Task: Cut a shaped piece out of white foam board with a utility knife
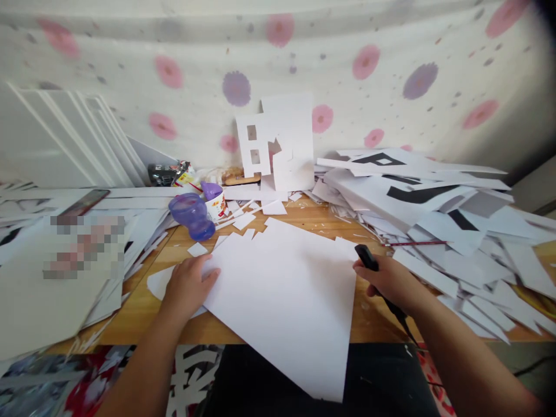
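Note:
A large white sheet of card or foam board [286, 289] lies on the wooden table in front of me, its lower corner jutting past the front edge over my lap. My left hand [191, 284] rests flat on the sheet's left side, thumb apart from the fingers. A smaller rounded white piece [160, 282] pokes out beneath that hand. Just right of the sheet, my right hand [386, 279] is wrapped round a black corded hand tool [367, 258], whose cord drops toward the table edge. What the tool's tip looks like is hidden.
Piled white cutouts [434, 202] cover the right side, with a thin red pencil-like stick [417, 243] among them. A purple translucent container [191, 214] and a paper cup [216, 204] stand behind the sheet. At left are stacked boards [61, 313] and a phone [84, 204].

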`<state>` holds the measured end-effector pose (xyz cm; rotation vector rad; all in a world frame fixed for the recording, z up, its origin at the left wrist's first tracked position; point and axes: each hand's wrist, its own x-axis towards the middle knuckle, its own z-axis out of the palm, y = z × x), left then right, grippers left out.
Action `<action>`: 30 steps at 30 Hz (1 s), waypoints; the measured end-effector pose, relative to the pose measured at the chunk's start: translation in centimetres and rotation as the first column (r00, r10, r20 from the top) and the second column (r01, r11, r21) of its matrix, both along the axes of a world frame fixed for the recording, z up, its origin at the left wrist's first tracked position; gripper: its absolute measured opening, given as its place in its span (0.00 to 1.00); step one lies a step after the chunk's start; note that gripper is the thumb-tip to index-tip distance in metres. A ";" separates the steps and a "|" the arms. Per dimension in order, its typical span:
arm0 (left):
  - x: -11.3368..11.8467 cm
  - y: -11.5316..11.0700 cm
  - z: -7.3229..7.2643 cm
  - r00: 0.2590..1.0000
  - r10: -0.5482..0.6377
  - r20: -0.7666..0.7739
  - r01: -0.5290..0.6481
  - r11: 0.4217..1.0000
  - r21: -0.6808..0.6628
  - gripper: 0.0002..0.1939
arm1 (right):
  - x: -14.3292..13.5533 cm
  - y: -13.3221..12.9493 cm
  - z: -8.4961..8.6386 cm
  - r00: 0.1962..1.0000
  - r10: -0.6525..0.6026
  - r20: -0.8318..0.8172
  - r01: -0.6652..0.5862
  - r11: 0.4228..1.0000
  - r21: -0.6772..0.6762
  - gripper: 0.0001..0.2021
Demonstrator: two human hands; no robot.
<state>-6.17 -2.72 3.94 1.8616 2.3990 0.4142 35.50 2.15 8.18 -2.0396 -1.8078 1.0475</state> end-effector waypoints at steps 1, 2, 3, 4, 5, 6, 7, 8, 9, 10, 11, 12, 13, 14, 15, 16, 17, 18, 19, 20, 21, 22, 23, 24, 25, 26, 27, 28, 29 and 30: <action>-0.2 0.0 0.0 1.000 0.012 0.018 -0.012 1.000 0.001 0.27 | -0.1 0.0 0.1 0.999 0.021 0.034 -0.022 1.000 0.002 0.10; -0.4 0.0 0.0 0.999 0.027 0.039 -0.028 1.000 0.003 0.26 | -0.1 0.1 0.0 0.998 0.037 0.043 -0.037 0.999 0.003 0.09; -0.6 0.0 0.0 0.997 0.052 0.063 -0.052 0.999 0.006 0.25 | 0.0 0.1 -0.1 0.998 0.047 0.032 -0.047 0.999 0.006 0.09; -0.8 0.1 -0.1 0.992 0.083 0.091 -0.084 0.996 0.009 0.25 | 0.1 0.1 -0.3 0.999 0.050 0.008 -0.050 0.999 0.007 0.09; -1.1 0.1 -0.2 0.986 0.117 0.121 -0.119 0.993 0.010 0.25 | 0.3 0.1 -0.6 0.999 0.046 -0.019 -0.046 0.999 0.007 0.09; -1.3 0.1 -0.2 0.977 0.147 0.152 -0.150 0.989 0.009 0.26 | 0.4 0.1 -1.0 0.998 0.039 -0.044 -0.039 0.999 0.010 0.09; -1.5 0.1 -0.3 0.969 0.170 0.181 -0.174 0.985 0.008 0.26 | 0.6 0.1 -1.3 0.998 0.033 -0.062 -0.032 0.999 0.011 0.08; -1.7 0.1 -0.3 0.961 0.182 0.207 -0.187 0.982 0.007 0.27 | 0.8 0.1 -1.5 0.997 0.028 -0.076 -0.027 1.000 0.015 0.08; -1.8 0.1 -0.3 0.957 0.183 0.226 -0.190 0.982 0.009 0.26 | 1.0 0.0 -1.7 0.996 0.023 -0.090 -0.021 1.000 0.020 0.08; -1.9 0.1 -0.3 0.954 0.178 0.240 -0.186 0.982 0.013 0.24 | 1.1 -0.1 -1.9 0.994 0.014 -0.106 -0.012 1.000 0.021 0.09; -2.0 0.0 -0.2 0.954 0.170 0.247 -0.181 0.983 0.019 0.23 | 1.2 -0.2 -1.9 0.992 0.005 -0.125 -0.002 1.000 0.019 0.09; -2.0 0.0 -0.1 0.954 0.164 0.250 -0.176 0.984 0.026 0.21 | 1.2 -0.3 -1.9 0.989 -0.003 -0.150 0.004 1.000 0.008 0.10; -2.0 0.1 0.0 0.955 0.160 0.251 -0.175 0.984 0.036 0.20 | 1.1 -0.4 -1.9 0.984 -0.008 -0.178 0.006 1.000 -0.008 0.10; -2.0 0.1 0.1 0.955 0.159 0.249 -0.176 0.983 0.046 0.20 | 1.0 -0.3 -1.8 0.978 -0.011 -0.207 0.007 1.000 -0.021 0.11; -2.0 0.2 0.2 0.956 0.162 0.245 -0.180 0.982 0.057 0.19 | 0.9 -0.2 -1.6 0.971 -0.015 -0.238 0.008 0.999 -0.031 0.11; -1.9 0.4 0.3 0.956 0.167 0.240 -0.188 0.980 0.069 0.19 | 0.7 0.1 -1.4 0.962 -0.019 -0.273 0.011 1.000 -0.029 0.12; -1.8 0.6 0.3 0.957 0.173 0.231 -0.196 0.977 0.081 0.20 | 0.4 0.5 -1.1 0.950 -0.025 -0.312 0.020 1.000 -0.019 0.12; -1.8 0.9 0.3 0.959 0.179 0.219 -0.203 0.975 0.091 0.20 | 0.1 1.1 -0.7 0.936 -0.033 -0.351 0.034 0.999 -0.002 0.12; -1.8 1.2 0.2 0.962 0.182 0.204 -0.206 0.974 0.099 0.21 | -0.2 1.8 -0.2 0.922 -0.034 -0.386 0.044 0.999 0.017 0.12; -1.7 1.5 0.2 0.965 0.184 0.184 -0.206 0.973 0.105 0.21 | -0.4 2.5 0.4 0.911 -0.032 -0.411 0.051 0.998 0.036 0.11; -1.7 1.8 0.2 0.970 0.183 0.161 -0.202 0.974 0.106 0.22 | -0.6 3.2 1.1 0.907 -0.027 -0.420 0.053 0.997 0.050 0.11; -1.7 2.0 0.2 0.974 0.180 0.135 -0.195 0.975 0.104 0.22 | -0.8 3.8 1.8 0.910 -0.014 -0.415 0.044 0.997 0.062 0.11; -1.7 2.3 0.3 0.979 0.175 0.105 -0.186 0.977 0.102 0.22 | -0.8 4.3 2.4 0.923 -0.009 -0.385 0.041 0.996 0.077 0.11; -1.6 2.4 0.4 0.983 0.168 0.073 -0.175 0.979 0.105 0.22 | -0.7 4.5 2.9 0.931 0.000 -0.366 0.031 0.997 0.077 0.11; -1.4 2.4 0.5 0.987 0.155 0.042 -0.159 0.981 0.111 0.22 | -0.5 4.6 3.4 0.935 0.023 -0.353 0.012 0.995 0.095 0.12; -1.0 2.3 0.8 0.990 0.138 0.014 -0.138 0.983 0.124 0.22 | -0.1 4.4 3.6 0.934 0.052 -0.353 -0.002 0.990 0.139 0.13; -0.4 2.1 1.0 0.994 0.112 -0.009 -0.109 0.985 0.137 0.23 | 0.4 4.1 3.7 0.922 0.079 -0.379 -0.002 0.980 0.199 0.14; 0.4 1.8 1.2 0.996 0.080 -0.025 -0.076 0.986 0.148 0.23 | 1.0 3.6 3.6 0.901 0.107 -0.422 0.018 0.960 0.281 0.14; 1.5 1.4 1.3 0.999 0.036 -0.034 -0.030 0.986 0.163 0.22 | 1.6 3.0 3.3 0.869 0.134 -0.476 0.061 0.926 0.372 0.15; 2.9 0.8 1.4 0.999 -0.031 -0.039 0.037 0.986 0.165 0.21 | 2.2 2.4 2.9 0.832 0.159 -0.532 0.125 0.879 0.460 0.14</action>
